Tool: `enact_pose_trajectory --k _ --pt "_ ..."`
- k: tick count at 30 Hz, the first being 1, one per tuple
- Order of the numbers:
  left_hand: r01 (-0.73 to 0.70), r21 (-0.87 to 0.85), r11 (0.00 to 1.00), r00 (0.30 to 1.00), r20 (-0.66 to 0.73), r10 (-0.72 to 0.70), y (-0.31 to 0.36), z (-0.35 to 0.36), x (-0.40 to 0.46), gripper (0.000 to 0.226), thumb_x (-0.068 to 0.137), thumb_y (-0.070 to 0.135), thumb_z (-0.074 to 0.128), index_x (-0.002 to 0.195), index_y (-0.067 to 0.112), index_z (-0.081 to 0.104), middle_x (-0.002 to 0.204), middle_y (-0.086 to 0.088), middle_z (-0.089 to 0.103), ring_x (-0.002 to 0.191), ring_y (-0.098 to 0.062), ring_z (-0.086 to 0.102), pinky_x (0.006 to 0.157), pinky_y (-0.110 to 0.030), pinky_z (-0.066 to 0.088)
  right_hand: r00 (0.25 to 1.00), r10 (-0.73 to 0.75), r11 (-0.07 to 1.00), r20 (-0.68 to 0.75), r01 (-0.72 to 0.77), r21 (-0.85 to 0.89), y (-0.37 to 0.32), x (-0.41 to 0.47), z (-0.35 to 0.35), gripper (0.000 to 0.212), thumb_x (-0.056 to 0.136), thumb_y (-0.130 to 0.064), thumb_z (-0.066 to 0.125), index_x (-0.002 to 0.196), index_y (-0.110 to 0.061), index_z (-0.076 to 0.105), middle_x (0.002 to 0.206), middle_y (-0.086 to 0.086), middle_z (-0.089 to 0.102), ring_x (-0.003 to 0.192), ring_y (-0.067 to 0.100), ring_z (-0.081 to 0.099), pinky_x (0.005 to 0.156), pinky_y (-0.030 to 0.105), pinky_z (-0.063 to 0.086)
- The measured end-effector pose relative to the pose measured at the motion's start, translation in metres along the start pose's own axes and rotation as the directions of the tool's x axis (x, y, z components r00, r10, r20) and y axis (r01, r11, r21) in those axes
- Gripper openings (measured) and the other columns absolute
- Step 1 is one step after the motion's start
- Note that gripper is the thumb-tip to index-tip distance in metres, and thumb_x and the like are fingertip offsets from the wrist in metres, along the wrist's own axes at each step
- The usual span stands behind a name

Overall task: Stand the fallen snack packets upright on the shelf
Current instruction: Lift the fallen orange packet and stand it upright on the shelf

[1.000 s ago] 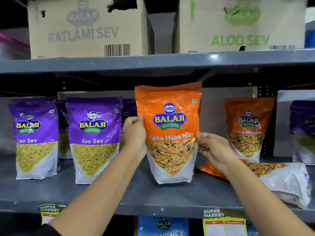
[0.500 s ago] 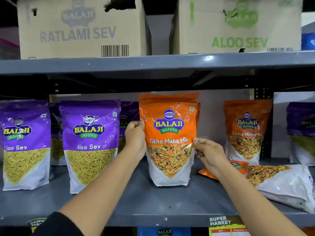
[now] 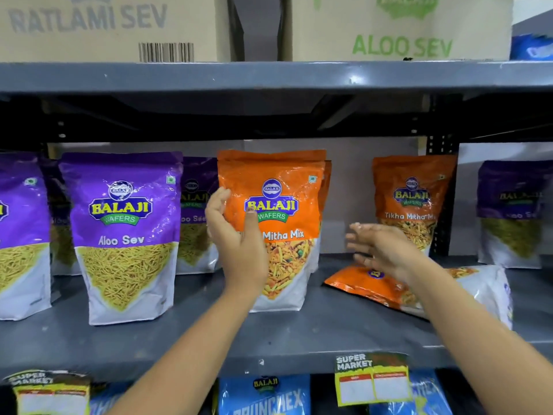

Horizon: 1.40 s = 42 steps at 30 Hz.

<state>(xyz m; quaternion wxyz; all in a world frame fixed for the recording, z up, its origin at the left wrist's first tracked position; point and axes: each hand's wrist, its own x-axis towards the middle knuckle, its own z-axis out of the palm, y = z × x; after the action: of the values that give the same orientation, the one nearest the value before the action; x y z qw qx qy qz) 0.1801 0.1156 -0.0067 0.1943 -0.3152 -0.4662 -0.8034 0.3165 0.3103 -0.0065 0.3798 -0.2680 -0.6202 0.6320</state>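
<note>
Orange Tikha Mitha Mix packet (image 3: 279, 205) upright mid-shelf, another fallen packet (image 3: 359, 284) lying flat to its right.
The left hand (image 3: 236, 238) rests against the standing packet's left front, thumb on its face; the right hand (image 3: 380, 248) hovers spread and empty above the fallen one. Purple Aloo Sev packets (image 3: 125, 235) stand left on the grey shelf (image 3: 299, 330).

Upright Tikha Mitha Mix packet (image 3: 278, 223) at frame centre on shelf (image 3: 299, 333); Aloo Sev packet (image 3: 124, 235) left of it; fallen packet (image 3: 371, 283) lying lower right; cartons (image 3: 401, 25) on shelf above.
</note>
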Motion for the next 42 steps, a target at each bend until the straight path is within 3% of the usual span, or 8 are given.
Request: enact_pose_trajectory --k 5,11,14,16,22,31,36,42 --pt "0.220 -0.167 0.961 0.960 0.209 -0.184 0.007 0.042 -0.073 0.041 0.095 0.000 0.055 0.131 0.018 0.049 0.133 0.007 0.055 0.119 -0.003 0.057 0.097 -0.012 0.046 0.997 -0.008 0.967 -0.071 -0.010 -0.254 -0.039 0.009 -0.077 0.017 0.095 -0.015 0.057 0.107 -0.011 0.069 0.113 0.013 0.073 0.100 0.027 0.069 0.089 0.040 0.052" --pt "0.843 -0.103 0.529 0.539 0.165 -0.826 -0.036 0.101 -0.114 0.052 0.086 0.012 0.058 0.137 0.001 0.051 0.132 -0.026 0.059 0.112 -0.037 0.060 0.096 -0.046 0.046 0.987 0.128 0.803 -0.099 -0.162 -0.573 -0.038 0.031 -0.129 0.030 0.093 -0.026 0.059 0.117 -0.008 0.064 0.114 0.014 0.069 0.105 0.031 0.064 0.091 0.040 0.049" --pt "0.907 -0.119 0.403 0.416 0.111 -0.903 -0.047 0.119 -0.122 0.060 0.085 0.008 0.057 0.142 -0.006 0.045 0.138 -0.030 0.056 0.126 -0.043 0.056 0.102 -0.050 0.047 0.980 0.172 0.506 -0.100 -0.175 -0.845 -0.014 0.042 -0.140 0.036 0.090 -0.028 0.064 0.119 -0.007 0.065 0.124 0.017 0.066 0.108 0.032 0.063 0.082 0.032 0.047" --pt "0.926 -0.151 0.347 0.368 0.150 -0.918 -0.050 0.127 -0.126 0.040 0.086 0.008 0.054 0.126 0.000 0.056 0.113 -0.019 0.067 0.103 -0.030 0.065 0.081 -0.037 0.053 0.979 0.184 0.236 -0.092 -0.135 -0.962 -0.007 0.042 -0.140 0.046 0.090 -0.032 0.061 0.130 -0.009 0.061 0.136 0.013 0.060 0.117 0.028 0.059 0.089 0.028 0.045" --pt "0.967 -0.090 0.239 0.256 0.334 -0.907 -0.039 0.150 -0.147 0.014 0.094 0.001 0.052 0.104 0.008 0.060 0.118 -0.015 0.071 0.114 -0.031 0.067 0.104 -0.050 0.049 0.981 0.128 0.279 -0.144 -0.175 -0.944 -0.010 0.031 -0.140 0.037 0.093 -0.013 0.051 0.125 0.000 0.063 0.131 0.016 0.061 0.109 0.028 0.059 0.081 0.028 0.045" --pt "0.775 -0.024 0.632 0.607 0.307 -0.733 0.013 0.153 -0.120 0.019 0.099 0.022 0.054 0.085 0.017 0.066 0.095 -0.008 0.078 0.092 -0.026 0.075 0.091 -0.050 0.058 0.962 -0.004 0.965 -0.273 -0.068 -0.254 -0.025 -0.011 -0.165 0.029 0.081 -0.007 0.072 0.105 0.010 0.070 0.099 0.029 0.073 0.086 0.036 0.072 0.078 0.045 0.059" --pt "0.532 -0.078 0.843 0.814 0.320 -0.484 0.057 0.144 -0.094 0.025 0.100 0.034 0.053 0.084 0.023 0.069 0.092 -0.004 0.079 0.090 -0.024 0.077 0.084 -0.043 0.061 0.964 -0.187 0.970 -0.189 0.212 0.123 -0.021 -0.064 -0.158 0.016 0.090 0.000 0.059 0.098 0.006 0.072 0.069 0.007 0.075 0.060 0.017 0.070 0.054 0.025 0.057" --pt "0.366 -0.163 0.916 0.899 0.316 -0.303 0.082 0.127 -0.087 0.014 0.099 0.033 0.055 0.092 0.036 0.067 0.102 0.002 0.077 0.095 -0.020 0.075 0.082 -0.039 0.062 0.920 -0.338 0.874 -0.200 0.386 0.296 0.008 -0.093 -0.148 0.015 0.093 -0.005 0.058 0.093 -0.001 0.072 0.078 0.005 0.078 0.069 0.012 0.072 0.063 0.026 0.060"
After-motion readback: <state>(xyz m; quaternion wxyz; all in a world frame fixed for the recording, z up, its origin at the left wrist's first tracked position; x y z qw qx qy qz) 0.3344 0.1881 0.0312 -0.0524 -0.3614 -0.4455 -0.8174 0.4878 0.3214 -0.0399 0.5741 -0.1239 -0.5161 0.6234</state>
